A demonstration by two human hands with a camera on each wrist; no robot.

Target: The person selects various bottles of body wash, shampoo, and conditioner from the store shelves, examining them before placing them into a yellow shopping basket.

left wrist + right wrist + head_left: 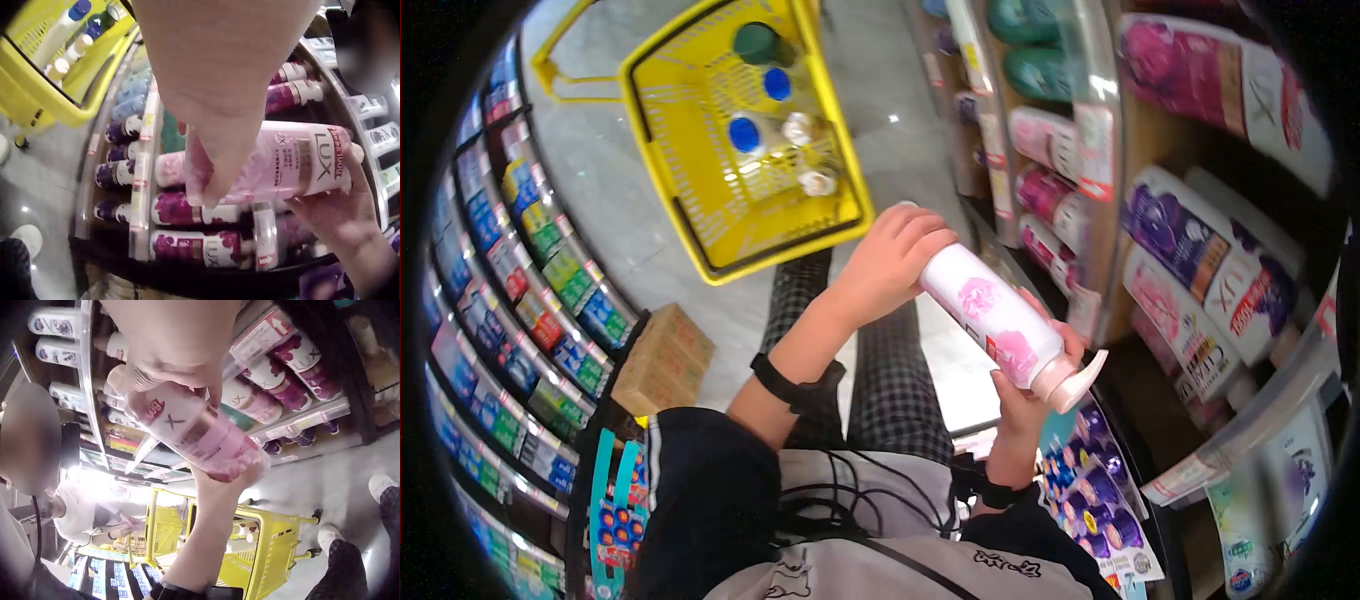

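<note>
while both hands grip it, i see the pink lux bottle held in mid-air over the checked trousers, between the yellow basket on the floor and the shelf of similar bottles. its long axis runs slantwise, with the base up toward the basket and the pump head down toward the shelf side. the left hand is curled over the base end, fingers wrapped round the body. the right hand cups it from below just behind the pump, fingers closed on it. the hands are apart, one at each end, both clamped on the same bottle. the basket holds several capped bottles.
</note>
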